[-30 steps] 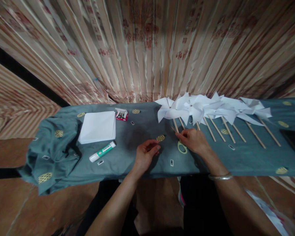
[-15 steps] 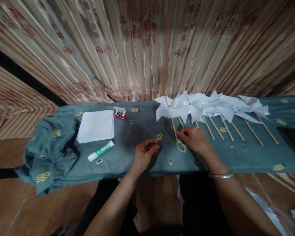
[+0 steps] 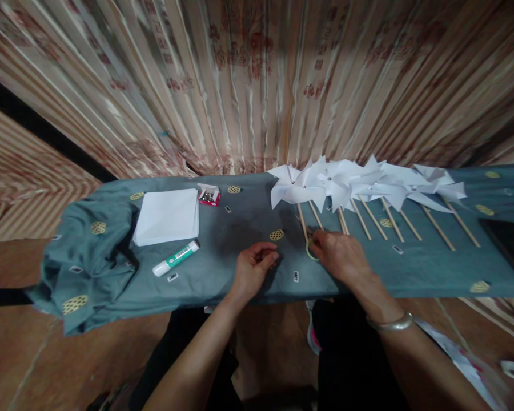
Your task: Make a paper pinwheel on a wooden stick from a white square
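Observation:
My right hand [image 3: 342, 254] has its thumb and fingers closed on the pale yellow-green handle loop of a pair of scissors [image 3: 309, 252]. The rest of the scissors is mostly hidden by the hand. White paper pinwheels [image 3: 297, 191] on wooden sticks [image 3: 303, 222] lie in an overlapping row just beyond this hand. The nearest stick's lower end comes close to the scissors. My left hand [image 3: 252, 271] hovers at or just above the cloth, left of the scissors. Its fingers are loosely curled, thumb apart, with nothing visible in them.
A grey-green cloth [image 3: 235, 220] covers the narrow table. At left lie a stack of white paper [image 3: 167, 217], a glue stick [image 3: 176, 258] and an open small box of metal pins [image 3: 209, 194]. A dark phone [image 3: 508, 242] lies at far right. A patterned curtain [image 3: 257, 103] hangs behind.
My right hand has shifted slightly down over the scissors, covering more of the handle loop. My left hand stays nearly where it was.

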Available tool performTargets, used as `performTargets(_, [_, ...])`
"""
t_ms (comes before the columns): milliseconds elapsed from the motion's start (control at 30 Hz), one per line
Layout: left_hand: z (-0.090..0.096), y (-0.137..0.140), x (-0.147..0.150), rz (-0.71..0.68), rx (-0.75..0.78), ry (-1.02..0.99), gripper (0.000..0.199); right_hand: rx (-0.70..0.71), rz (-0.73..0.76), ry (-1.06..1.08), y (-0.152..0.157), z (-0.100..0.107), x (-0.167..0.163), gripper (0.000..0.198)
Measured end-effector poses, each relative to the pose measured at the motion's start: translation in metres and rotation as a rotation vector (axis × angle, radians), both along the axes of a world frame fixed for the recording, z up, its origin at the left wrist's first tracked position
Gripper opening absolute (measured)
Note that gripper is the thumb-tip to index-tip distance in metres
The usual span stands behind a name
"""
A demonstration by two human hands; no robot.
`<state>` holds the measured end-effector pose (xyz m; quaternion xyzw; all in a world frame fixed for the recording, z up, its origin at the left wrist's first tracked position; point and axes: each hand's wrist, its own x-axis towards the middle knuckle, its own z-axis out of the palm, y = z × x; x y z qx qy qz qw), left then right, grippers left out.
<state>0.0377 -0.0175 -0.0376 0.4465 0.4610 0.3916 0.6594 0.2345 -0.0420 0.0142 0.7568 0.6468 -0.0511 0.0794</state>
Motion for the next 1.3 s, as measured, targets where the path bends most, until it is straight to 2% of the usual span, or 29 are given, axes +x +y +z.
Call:
performTargets(533, [0.009,-0.002,-0.005,0.001,0.022,-0.004,0.024,-0.19,0.054,-0.036,-0.027,0.006,-0.002,0.019])
performTargets(700, [0.01,-0.004,-0.013,0.013,0.013,-0.019,0.027,-0.166,0.071,-0.034,-0.036,0.003,0.0,0.014])
performTargets(867, [0.01,-0.005,-0.022,0.027,0.01,-0.017,0.027,-0.197,0.054,-0.085,-0.046,0.005,0.0,0.019])
performTargets(967, [0.009,-0.006,-0.026,0.021,0.023,-0.01,0.028,-0.122,0.032,-0.12,-0.05,0.009,0.002,0.023])
performTargets(1100, [0.007,-0.01,-0.029,0.006,0.035,-0.003,0.026,-0.021,0.114,-0.107,-0.054,0.005,0.008,0.037])
performTargets(1300, [0.006,-0.015,-0.033,0.011,0.031,-0.029,0.02,-0.054,0.134,-0.088,-0.06,-0.012,0.016,0.022])
